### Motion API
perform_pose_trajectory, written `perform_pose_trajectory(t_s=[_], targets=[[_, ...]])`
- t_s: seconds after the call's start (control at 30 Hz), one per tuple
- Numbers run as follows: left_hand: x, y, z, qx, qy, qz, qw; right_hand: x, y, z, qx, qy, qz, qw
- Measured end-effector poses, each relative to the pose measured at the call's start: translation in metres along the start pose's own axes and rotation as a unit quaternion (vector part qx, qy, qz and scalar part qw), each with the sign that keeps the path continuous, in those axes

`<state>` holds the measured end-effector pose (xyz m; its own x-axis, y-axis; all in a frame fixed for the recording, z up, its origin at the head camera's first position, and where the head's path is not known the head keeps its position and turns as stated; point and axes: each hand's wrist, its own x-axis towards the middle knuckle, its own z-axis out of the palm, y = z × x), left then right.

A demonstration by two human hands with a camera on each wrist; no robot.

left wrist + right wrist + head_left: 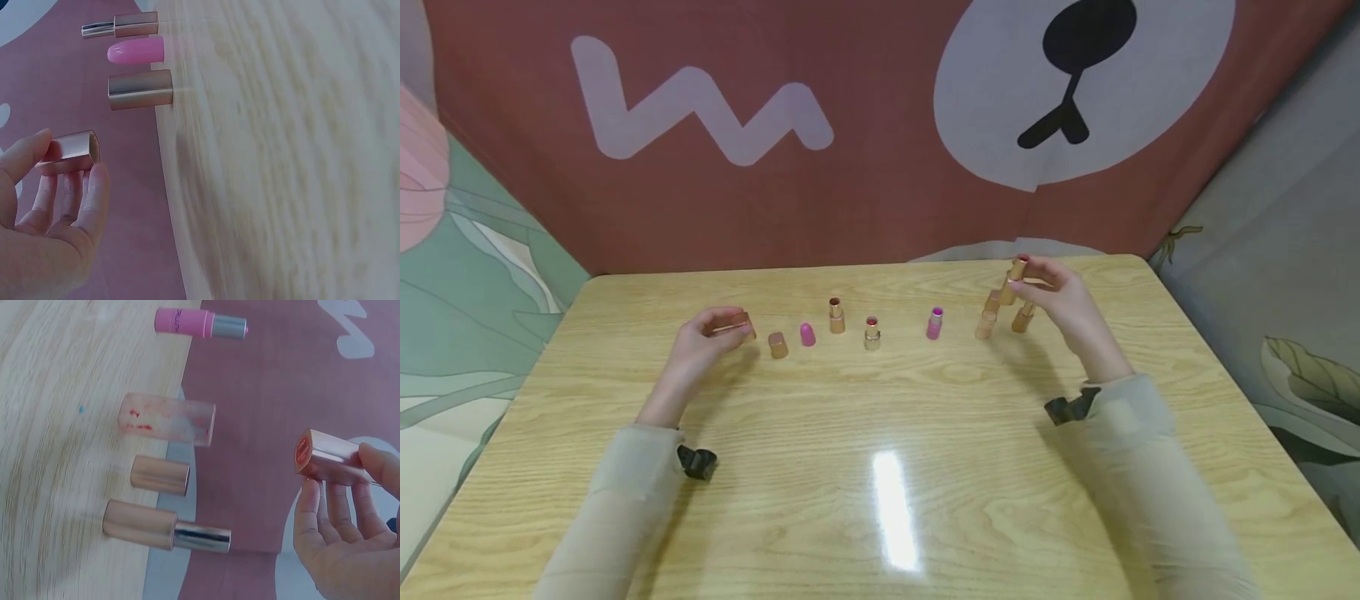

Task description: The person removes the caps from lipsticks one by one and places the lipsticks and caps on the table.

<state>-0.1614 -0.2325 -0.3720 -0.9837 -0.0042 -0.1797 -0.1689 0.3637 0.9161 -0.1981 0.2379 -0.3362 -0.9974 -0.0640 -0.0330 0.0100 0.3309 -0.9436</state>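
My left hand (703, 333) holds a rose-gold lipstick cap (70, 151) between thumb and fingertips, its hollow end toward the tabletop. Just right of it stand another rose-gold cap (140, 89), a pink bullet-shaped cap (137, 50) and an uncapped rose-gold lipstick (837, 317). At the far right, my right hand (1060, 300) pinches a rose-gold lipstick tube (331, 453), with a red label on its lower end. Near that hand stand a clear cap (165, 419) smudged with red, a short rose-gold cap (160, 475) and an uncapped lipstick (140, 525).
A clear-based lipstick (872, 335) and a pink lipstick (934, 323) stand mid-row on the wooden table (790, 467). A reddish-brown printed cloth (880, 200) hangs behind the table's back edge. Each wrist wears a black camera (697, 463).
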Motion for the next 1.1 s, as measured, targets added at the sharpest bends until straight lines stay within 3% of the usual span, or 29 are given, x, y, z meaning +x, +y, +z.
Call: perform_pose_trajectory(t_s=[0.27, 0.6, 1.0, 1.1], targets=[[0.0, -0.003, -0.002, -0.003, 0.0, -0.006, 1.0, 0.003, 0.007, -0.011, 0.05, 0.009, -0.002, 0.9987], [0.001, -0.007, -0.004, 0.004, -0.005, -0.011, 0.9999, 0.006, 0.015, -0.025, 0.044, 0.031, 0.013, 0.9985], [0.003, -0.01, -0.004, 0.016, -0.006, -0.021, 0.9996, 0.008, 0.033, -0.04, 0.055, 0.048, -0.001, 0.9973], [0.003, -0.011, -0.004, 0.02, -0.007, -0.023, 0.9995, 0.009, 0.037, -0.043, 0.03, 0.052, 0.004, 0.9982]])
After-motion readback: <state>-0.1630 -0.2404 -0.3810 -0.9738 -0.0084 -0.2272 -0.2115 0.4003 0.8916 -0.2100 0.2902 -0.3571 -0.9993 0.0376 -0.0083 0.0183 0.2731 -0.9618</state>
